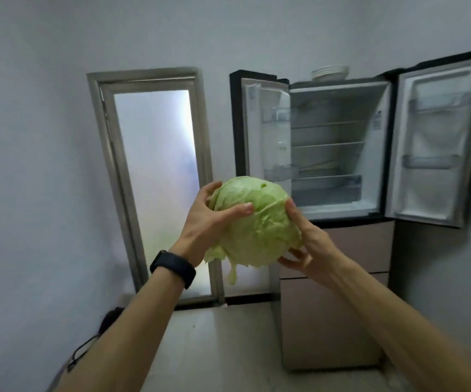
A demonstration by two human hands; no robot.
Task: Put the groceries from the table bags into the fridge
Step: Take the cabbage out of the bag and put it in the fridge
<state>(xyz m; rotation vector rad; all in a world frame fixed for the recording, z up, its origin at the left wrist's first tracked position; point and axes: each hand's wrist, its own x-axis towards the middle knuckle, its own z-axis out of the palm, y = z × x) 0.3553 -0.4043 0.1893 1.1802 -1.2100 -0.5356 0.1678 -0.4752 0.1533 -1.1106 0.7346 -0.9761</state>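
Pale green round cabbage (257,222) held in mid-air between left hand (209,222) and right hand (308,244), fingers curled around its sides. Far right: steel fridge (339,154), both upper doors open, wire shelves bare. Far left: frosted-glass door (155,176); pale tiled floor (217,349) below.

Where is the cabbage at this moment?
In the head view the cabbage is in the air at centre frame, held between the left hand and the right hand, in front of the open fridge, not yet inside it.
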